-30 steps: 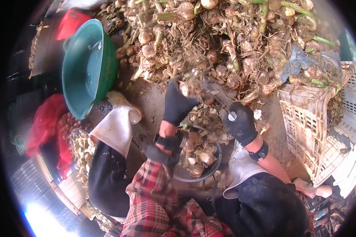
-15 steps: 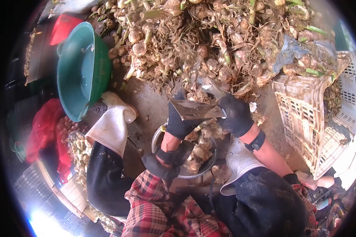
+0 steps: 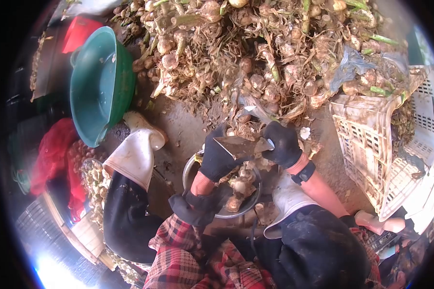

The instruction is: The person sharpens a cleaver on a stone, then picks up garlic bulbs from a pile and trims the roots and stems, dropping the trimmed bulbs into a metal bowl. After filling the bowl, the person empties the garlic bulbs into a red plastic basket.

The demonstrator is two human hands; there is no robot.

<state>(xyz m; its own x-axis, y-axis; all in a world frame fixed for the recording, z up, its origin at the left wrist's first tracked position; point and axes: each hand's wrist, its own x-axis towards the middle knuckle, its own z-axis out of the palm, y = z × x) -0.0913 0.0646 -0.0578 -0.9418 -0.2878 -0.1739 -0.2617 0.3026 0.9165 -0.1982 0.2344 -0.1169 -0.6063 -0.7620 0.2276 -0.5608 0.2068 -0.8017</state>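
Note:
My right hand (image 3: 282,145), in a black glove, is closed round the handle of a broad-bladed knife (image 3: 238,147). The dirty metal blade points left and lies across the fingers of my left hand (image 3: 219,156). That hand is also gloved and curled closed; the blade hides what its fingers grip. Below both hands, between my knees, a round metal basin (image 3: 258,195) holds several garlic bulbs (image 3: 242,184) with pieces of stem. Just beyond the blade, the near edge of a large heap of garlic (image 3: 255,72) shows dry leaves and roots.
A green plastic basin (image 3: 94,91) leans at the left by a red container (image 3: 80,34). Lower left are a red mesh bag (image 3: 55,154) and pale cleaned garlic (image 3: 95,185). A dirty plastic crate (image 3: 364,144) stands at the right. Plastic film (image 3: 352,67) lies on the heap.
Both hands and the knife have dropped slightly toward me, and the blade has turned a little. My left forearm has shifted slightly down and left. The heap and containers look the same.

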